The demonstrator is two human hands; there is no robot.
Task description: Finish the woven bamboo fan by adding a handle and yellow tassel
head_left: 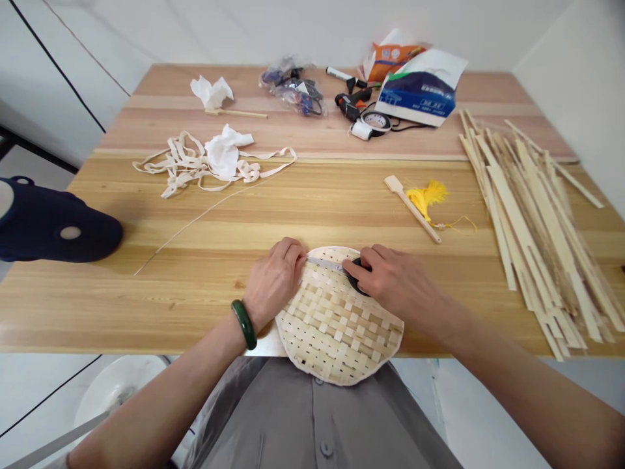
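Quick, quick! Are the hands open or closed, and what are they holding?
Left hand: closed, seemingly pinching the edge of the woven piece.
Right hand: closed, holding scissors by the black handle.

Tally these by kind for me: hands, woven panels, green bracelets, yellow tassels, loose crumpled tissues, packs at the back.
Hands (left hand, right hand): 2
Woven panel: 1
Bracelet: 1
Tassel: 1
Tissues: 2
Packs (blue pack, orange pack): 2
Total: 9

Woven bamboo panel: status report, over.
Right hand gripping scissors, left hand near their tip. Woven bamboo panel beneath, overhanging table edge. Bamboo strips apart, to the right.
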